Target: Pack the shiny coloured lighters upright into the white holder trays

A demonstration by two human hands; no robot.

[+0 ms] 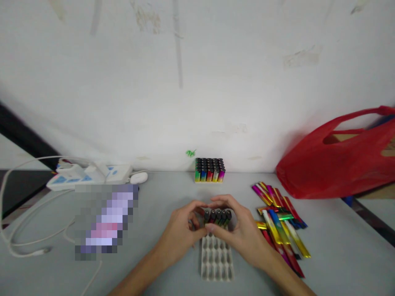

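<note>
A white slotted tray (217, 261) lies on the grey table in front of me. At its far end stands a row of several lighters (217, 216) with black tops. My left hand (182, 230) and my right hand (239, 230) close around that row from both sides, fingers curled over the lighters. A full tray of lighters (210, 169) with coloured bodies stands by the wall behind. To the right lies a heap of loose shiny lighters (279, 228) in red, gold, blue and green.
A red plastic bag (336, 158) sits at the back right over a cardboard box. A white power strip (89, 174) with plugs and white cables (21, 242) occupies the left. A blurred patch (105, 222) lies left of the hands.
</note>
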